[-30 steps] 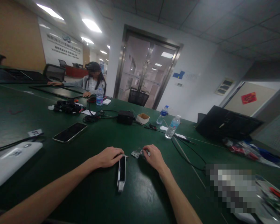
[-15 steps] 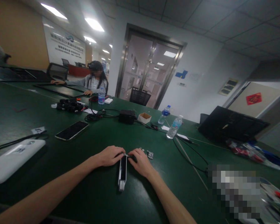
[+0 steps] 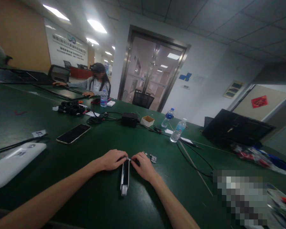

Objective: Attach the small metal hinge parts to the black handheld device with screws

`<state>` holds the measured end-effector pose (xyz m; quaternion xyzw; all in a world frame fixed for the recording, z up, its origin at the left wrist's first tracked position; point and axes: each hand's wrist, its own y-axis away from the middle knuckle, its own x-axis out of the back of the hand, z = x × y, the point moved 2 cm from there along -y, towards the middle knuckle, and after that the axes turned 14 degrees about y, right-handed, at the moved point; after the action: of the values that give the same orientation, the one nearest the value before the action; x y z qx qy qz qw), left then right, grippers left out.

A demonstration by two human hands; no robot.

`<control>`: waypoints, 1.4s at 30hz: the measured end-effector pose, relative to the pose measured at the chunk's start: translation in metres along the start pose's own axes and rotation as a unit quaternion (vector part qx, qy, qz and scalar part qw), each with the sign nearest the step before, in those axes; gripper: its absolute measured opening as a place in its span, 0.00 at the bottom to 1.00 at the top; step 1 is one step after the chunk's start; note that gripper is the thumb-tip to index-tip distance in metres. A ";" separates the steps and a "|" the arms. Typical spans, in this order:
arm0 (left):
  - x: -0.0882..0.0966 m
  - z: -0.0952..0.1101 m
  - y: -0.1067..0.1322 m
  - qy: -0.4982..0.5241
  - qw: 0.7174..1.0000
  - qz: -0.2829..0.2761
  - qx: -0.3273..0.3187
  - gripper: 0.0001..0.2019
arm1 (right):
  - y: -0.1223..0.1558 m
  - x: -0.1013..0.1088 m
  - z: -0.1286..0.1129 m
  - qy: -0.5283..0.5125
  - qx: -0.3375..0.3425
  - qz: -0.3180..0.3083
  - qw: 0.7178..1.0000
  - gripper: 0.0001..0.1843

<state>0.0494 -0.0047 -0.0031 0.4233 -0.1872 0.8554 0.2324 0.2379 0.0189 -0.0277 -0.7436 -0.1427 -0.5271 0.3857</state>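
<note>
A narrow black and silver device (image 3: 125,176) lies lengthwise on the green table (image 3: 90,165) in front of me. My left hand (image 3: 111,160) rests curled at the device's far end, its fingers touching the tip. My right hand (image 3: 144,165) is closed in a pinch at the same tip, holding something too small to make out. A few small metal parts (image 3: 152,157) lie just right of my right hand.
A phone (image 3: 73,133) and a white case (image 3: 13,163) lie to the left. Cables, a black box (image 3: 130,120), a small carton (image 3: 147,121) and two water bottles (image 3: 177,130) stand farther back. Another person sits at the far left end. A black case (image 3: 235,128) lies right.
My right hand has moved left from the loose metal parts to the tip of the device, meeting my left hand there. In the last half second nothing else has shifted.
</note>
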 end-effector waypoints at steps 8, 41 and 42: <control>0.000 -0.002 0.001 0.011 1.000 0.002 -0.002 0.15 | -0.001 0.005 -0.004 0.010 0.001 0.003 1.000 0.05; 0.001 -0.003 0.001 0.027 1.000 0.001 0.010 0.15 | 0.014 0.031 0.051 0.110 -0.096 -0.122 0.982 0.03; 0.001 -0.002 0.002 0.028 1.000 0.002 0.011 0.15 | 0.014 0.030 0.047 0.097 -0.092 -0.111 0.985 0.03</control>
<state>0.0464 -0.0048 -0.0033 0.4012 -0.1721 0.8693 0.2317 0.2904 0.0380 -0.0131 -0.7011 -0.1373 -0.6469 0.2667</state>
